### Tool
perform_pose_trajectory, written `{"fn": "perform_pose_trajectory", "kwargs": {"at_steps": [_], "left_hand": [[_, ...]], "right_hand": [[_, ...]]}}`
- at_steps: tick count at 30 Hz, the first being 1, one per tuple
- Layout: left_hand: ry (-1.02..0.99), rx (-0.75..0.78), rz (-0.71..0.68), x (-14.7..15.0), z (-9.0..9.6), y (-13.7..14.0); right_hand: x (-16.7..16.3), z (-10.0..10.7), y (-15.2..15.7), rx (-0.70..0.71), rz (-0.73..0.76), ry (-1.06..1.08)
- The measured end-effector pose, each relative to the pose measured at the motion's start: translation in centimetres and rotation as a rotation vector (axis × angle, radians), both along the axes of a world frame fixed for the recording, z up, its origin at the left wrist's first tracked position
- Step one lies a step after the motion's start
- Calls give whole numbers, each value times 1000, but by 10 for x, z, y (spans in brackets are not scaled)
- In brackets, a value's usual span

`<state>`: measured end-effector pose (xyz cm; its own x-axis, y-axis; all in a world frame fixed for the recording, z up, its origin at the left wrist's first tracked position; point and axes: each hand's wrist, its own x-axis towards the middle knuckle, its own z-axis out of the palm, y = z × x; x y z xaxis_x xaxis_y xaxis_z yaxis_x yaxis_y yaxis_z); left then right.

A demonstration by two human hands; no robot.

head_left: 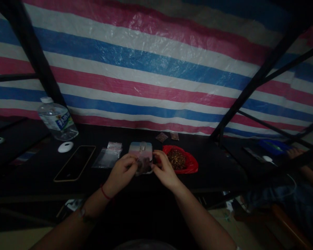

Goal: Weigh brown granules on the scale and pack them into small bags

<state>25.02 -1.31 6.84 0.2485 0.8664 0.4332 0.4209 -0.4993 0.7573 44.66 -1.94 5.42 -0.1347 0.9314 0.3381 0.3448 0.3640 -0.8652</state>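
Note:
A small shiny, rounded rectangular plate or box (142, 147) reflects the striped sheet from the table in front of me. My left hand (123, 171) is at its left edge, thumb and fingers pinched together. On the opposite edge, my right hand (166, 169) has its thumb and forefinger drawn close together. What the fingertips hold is too dark and small to tell. Just right of my right hand lies an open red plastic bag (191, 163) with a heap of small brown-gold pieces (176, 159). Clear empty plastic bags (104, 158) lie beside my left hand.
Two small filled clear packets (162, 137) lie at the back. To the left are a phone (75, 163), a white oval object (65, 147) and a large plastic bottle (57, 119). Dark metal posts (240, 93) frame the table. Another person's hand (295, 152) shows far right.

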Motion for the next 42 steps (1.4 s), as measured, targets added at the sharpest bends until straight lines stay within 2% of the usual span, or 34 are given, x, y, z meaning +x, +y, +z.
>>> {"fn": "perform_pose_trajectory", "kwargs": {"at_steps": [2,5,8,11,14,18,21,23,26,29,33,38,42], "left_hand": [[-40,6,10,1,0,-3],[-104,11,6,8,-1,-6],[-187,-36,21,25,3,-6],[-263,-106,-8,47,14,0],[-290,-74,-34,70,28,14],[-191,44,-61,97,43,37],[-152,88,-78,109,44,52],[-118,121,-59,113,38,60],[46,153,-14,114,18,65],[207,134,-60,114,-7,65],[267,79,-79,116,-30,65],[190,31,-183,121,-38,74],[89,49,-186,125,-39,77]], "right_hand": [[3,-2,1,-205,84,173],[16,0,5,-512,286,384],[37,10,7,-584,330,505],[58,24,8,-560,310,602],[76,34,7,-527,272,629],[98,42,9,-347,45,697],[117,44,12,-224,-125,693],[131,40,17,-160,-210,655],[152,28,28,-87,-318,490],[165,12,41,-13,-436,161],[166,0,51,96,-513,-200],[150,1,51,248,-522,-315],[136,6,48,266,-488,-347]]}}
